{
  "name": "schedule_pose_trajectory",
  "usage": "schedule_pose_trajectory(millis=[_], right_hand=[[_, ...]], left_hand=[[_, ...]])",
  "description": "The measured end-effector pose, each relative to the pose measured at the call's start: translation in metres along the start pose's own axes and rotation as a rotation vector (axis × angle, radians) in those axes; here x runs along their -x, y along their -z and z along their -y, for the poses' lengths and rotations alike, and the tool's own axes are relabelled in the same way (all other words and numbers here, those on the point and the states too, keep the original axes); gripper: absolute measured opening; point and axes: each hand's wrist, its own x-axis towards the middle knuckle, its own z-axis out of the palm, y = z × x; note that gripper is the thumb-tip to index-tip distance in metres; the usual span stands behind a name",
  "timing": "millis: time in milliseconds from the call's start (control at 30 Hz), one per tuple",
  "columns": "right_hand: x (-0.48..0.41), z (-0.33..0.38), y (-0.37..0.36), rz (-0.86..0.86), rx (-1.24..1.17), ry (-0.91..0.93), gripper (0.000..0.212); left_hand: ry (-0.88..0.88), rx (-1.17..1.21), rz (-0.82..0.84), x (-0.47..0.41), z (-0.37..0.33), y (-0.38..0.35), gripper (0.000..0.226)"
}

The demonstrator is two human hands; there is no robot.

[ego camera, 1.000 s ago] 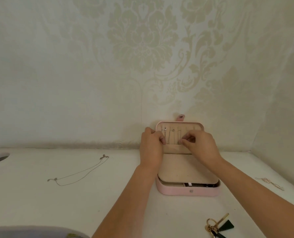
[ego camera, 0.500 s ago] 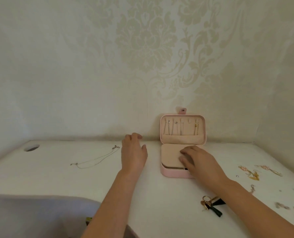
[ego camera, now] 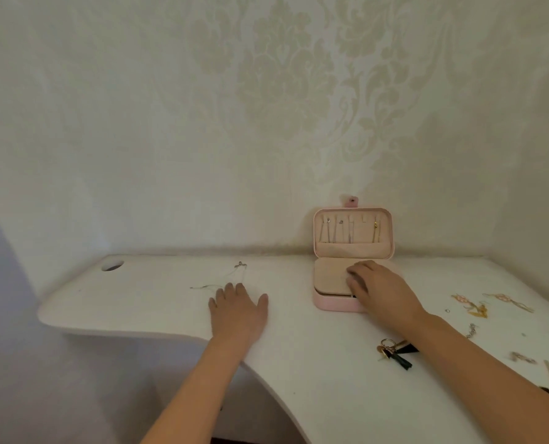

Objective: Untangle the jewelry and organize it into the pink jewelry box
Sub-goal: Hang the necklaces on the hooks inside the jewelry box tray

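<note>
Beside pink jewelry box [ego camera: 337, 304], keyring [ego camera: 391, 349], earrings [ego camera: 470, 304], necklace [ego camera: 240, 265], left hand [ego camera: 237, 310] spread, right hand [ego camera: 378, 288] relaxed on it

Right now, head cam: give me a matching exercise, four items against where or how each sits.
1 silver necklace
2 pink jewelry box
3 black-tassel keyring
4 right hand

A resting on the box's beige flap
B lid open and upright
C on the desk, beside the right forearm
D loose on the desk, by the left hand fingertips

Pairs: 1-D, 2-B, 3-C, 4-A
</note>
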Motion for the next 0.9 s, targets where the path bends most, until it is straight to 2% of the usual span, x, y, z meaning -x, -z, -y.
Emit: schedule_pose_trajectory(millis=[100, 500, 600, 700, 767, 900], right_hand=[[-0.001, -0.001, -0.001, 0.005, 0.002, 0.002, 0.037], [-0.003, 0.003, 0.000, 0.017, 0.018, 0.013, 0.033], [-0.001, 0.020, 0.001, 0.040, -0.007, 0.156, 0.032], [0.007, 0.046, -0.005, 0.202, -0.068, 0.356, 0.043], [0.011, 0.060, -0.013, 0.293, 0.024, 0.466, 0.048], [0.008, 0.058, -0.024, 0.285, 0.131, 0.564, 0.028]], left_hand=[[-0.093, -0.001, 0.041, 0.027, -0.023, -0.005, 0.066], [-0.180, -0.110, 0.258, 0.096, -0.059, 0.005, 0.061], [-0.264, -0.117, 0.313, 0.116, -0.054, 0.008, 0.064], [-0.376, -0.086, 0.367, 0.125, -0.040, 0.013, 0.066], [-0.451, -0.053, 0.392, 0.126, -0.027, 0.018, 0.061], [-0.541, -0.040, 0.426, 0.126, -0.008, 0.025, 0.063]])
